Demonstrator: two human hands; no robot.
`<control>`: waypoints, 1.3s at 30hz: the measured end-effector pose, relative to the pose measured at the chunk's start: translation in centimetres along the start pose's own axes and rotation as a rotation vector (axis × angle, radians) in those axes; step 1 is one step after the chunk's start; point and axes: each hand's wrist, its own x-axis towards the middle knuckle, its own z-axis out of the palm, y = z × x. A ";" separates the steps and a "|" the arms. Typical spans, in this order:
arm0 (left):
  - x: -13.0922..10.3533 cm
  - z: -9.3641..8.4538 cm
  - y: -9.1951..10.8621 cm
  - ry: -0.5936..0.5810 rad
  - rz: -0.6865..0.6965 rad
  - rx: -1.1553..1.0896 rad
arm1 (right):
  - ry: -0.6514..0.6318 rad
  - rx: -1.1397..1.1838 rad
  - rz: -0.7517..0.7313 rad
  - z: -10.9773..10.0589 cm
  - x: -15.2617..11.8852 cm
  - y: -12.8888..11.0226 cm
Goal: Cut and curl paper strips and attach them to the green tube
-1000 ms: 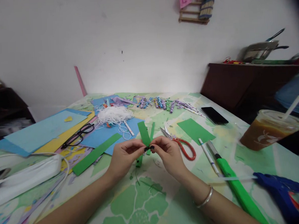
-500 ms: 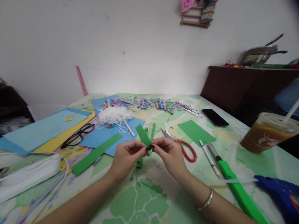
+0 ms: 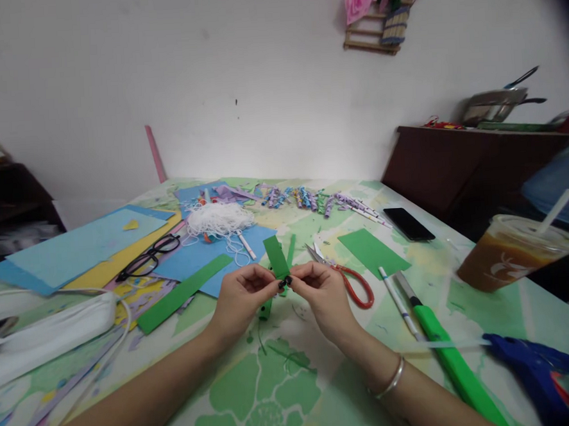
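Observation:
A short green paper strip (image 3: 276,254) stands up between my fingertips, its lower end pinched. My left hand (image 3: 244,299) closes thumb and fingers on its left side. On the other side my right hand (image 3: 324,294) pinches the same end, the thumbs almost touching. Just behind and under the fingers lies a rolled green paper piece (image 3: 265,310) with dark dots, partly hidden. Red-handled scissors (image 3: 358,285) lie right of my right hand. A long green strip (image 3: 183,295) is to the left, and a green paper rectangle (image 3: 373,251) lies beyond the scissors.
White string (image 3: 220,218), curled paper pieces (image 3: 307,200) and blue sheets (image 3: 88,241) lie farther back. Glasses (image 3: 147,257) and a white power strip (image 3: 51,340) are left. At right are a marker (image 3: 398,302), green cutter (image 3: 451,350), phone (image 3: 409,223), drink cup (image 3: 513,253) and blue glue gun (image 3: 535,368).
The upright green strip has turned slightly and shifted a little to the right between my fingertips. Both hands stay pinched in nearly the same place.

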 end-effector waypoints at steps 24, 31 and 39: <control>0.0 0.1 -0.1 -0.012 0.002 0.051 | -0.071 -0.286 -0.159 0.0 -0.4 0.1; -0.1 0.3 -0.8 -0.072 0.055 0.112 | -0.015 -0.490 -0.286 0.4 -1.0 1.0; -0.1 0.4 -1.5 -0.158 0.075 0.037 | -0.061 -0.474 -0.247 0.3 -0.8 1.0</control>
